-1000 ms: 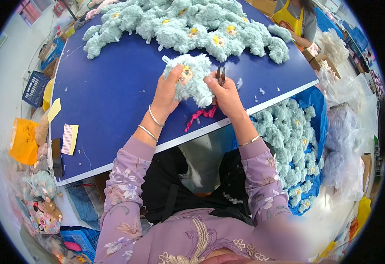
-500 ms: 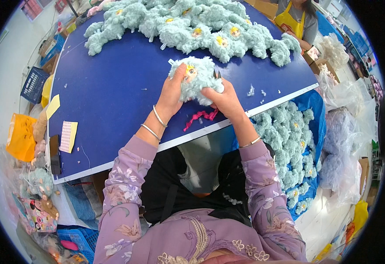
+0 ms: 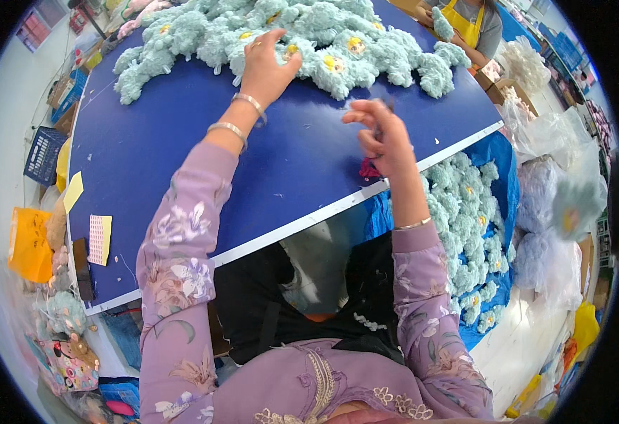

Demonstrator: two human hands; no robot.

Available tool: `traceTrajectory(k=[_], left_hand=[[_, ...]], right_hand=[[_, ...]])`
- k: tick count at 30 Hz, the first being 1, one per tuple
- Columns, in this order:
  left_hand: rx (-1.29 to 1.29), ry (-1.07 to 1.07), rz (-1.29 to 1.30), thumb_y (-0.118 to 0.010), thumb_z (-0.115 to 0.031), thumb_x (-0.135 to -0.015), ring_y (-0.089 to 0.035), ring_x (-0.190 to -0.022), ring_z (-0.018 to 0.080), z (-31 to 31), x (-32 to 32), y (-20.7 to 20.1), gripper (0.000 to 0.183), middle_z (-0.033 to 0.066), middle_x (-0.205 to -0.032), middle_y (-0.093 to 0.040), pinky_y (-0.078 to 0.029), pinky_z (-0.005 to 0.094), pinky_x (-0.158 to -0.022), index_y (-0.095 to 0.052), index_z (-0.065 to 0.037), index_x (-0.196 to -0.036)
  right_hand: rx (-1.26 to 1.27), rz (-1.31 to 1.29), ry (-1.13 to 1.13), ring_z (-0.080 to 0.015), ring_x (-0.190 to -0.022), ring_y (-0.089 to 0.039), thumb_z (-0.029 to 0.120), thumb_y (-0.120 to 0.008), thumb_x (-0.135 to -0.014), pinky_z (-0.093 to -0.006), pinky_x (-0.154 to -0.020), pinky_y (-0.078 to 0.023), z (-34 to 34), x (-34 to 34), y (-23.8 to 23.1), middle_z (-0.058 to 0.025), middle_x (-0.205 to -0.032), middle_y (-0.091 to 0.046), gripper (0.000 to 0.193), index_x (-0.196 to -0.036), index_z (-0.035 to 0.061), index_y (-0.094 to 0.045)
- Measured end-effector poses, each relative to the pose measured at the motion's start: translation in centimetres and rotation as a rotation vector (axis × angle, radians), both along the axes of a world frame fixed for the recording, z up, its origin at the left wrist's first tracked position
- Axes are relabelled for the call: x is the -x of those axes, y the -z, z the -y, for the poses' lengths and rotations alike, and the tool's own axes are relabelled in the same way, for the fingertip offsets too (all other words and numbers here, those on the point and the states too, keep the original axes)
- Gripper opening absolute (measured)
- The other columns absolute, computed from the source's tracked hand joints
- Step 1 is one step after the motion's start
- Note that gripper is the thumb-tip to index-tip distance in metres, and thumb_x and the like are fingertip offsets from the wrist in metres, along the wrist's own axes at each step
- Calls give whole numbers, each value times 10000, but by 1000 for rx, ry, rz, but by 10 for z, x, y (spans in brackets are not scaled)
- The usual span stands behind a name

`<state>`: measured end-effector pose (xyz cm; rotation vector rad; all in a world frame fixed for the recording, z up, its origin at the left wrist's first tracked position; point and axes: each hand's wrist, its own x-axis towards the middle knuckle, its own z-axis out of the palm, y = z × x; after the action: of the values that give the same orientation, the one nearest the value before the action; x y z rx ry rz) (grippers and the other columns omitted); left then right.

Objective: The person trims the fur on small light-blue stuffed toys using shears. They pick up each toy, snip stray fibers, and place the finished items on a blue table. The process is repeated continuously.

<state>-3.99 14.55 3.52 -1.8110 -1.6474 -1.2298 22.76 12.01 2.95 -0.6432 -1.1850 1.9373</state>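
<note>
My left hand (image 3: 268, 67) reaches to the near edge of a pile of pale blue-green fluffy plush toys (image 3: 203, 35). Its fingers are spread around one toy with a yellow-haired face (image 3: 290, 51); whether they press on it I cannot tell. Above the table's right side, my right hand (image 3: 383, 138) has curled fingers around small dark snips (image 3: 386, 104), blurred and mostly hidden. Far to the right, a blurred plush toy (image 3: 574, 208) is in the air. A crumpled magenta strip (image 3: 369, 168) lies beside my right wrist.
The blue table (image 3: 175, 148) has a white edge. Below its right side, a blue sack (image 3: 504, 184) holds many similar toys. A person in a yellow apron (image 3: 461, 25) holds a toy at the far right. A sheet of stickers (image 3: 99, 239) lies at the left.
The plush toy held in both hands has been let go and flies off to the right. My left hand has moved forward to the pile; my right hand has shifted right.
</note>
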Motion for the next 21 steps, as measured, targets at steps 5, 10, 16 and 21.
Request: traceTrajectory(k=[5, 10, 16, 21], left_hand=[[502, -93, -176, -712, -283, -741, -499, -1164, 383, -32, -10, 12, 708, 182, -1272, -539, -427, 459, -991, -409, -140, -1364], [752, -50, -32, -751, -337, -701, -531, -1143, 403, 10, -18, 8, 801, 248, -1261, -510, -464, 445, -953, -375, -178, -1390], [716, 175, 272, -798, -472, -672, -468, -1225, 418, 101, -56, 14, 1008, 291, -1323, -418, -421, 407, -1012, -294, -38, -1430], [817, 425, 762, -752, -322, -803, -627, -816, 180, 128, -55, 17, 837, 159, -1128, -559, -526, 287, -669, -307, 34, -1416]], right_hand=[[-145, 268, -26, -2, -465, -332, 255, -614, -918, -185, -399, -267, 7, 20, 10, -80, -873, -656, 275, -1056, 18, -596], [-256, 336, 65, -10, -553, -404, 267, -649, -889, -190, -463, -319, 4, 20, 18, -51, -851, -663, 299, -1029, 8, -599], [-478, 477, 227, -136, -851, -602, 314, -703, -827, -281, -751, -489, 8, 29, 29, -127, -996, -666, 477, -1107, -53, -584], [-449, 435, 50, -159, -930, -601, 298, -719, -823, -299, -801, -491, 17, 29, 19, -130, -1036, -649, 511, -1138, -72, -563]])
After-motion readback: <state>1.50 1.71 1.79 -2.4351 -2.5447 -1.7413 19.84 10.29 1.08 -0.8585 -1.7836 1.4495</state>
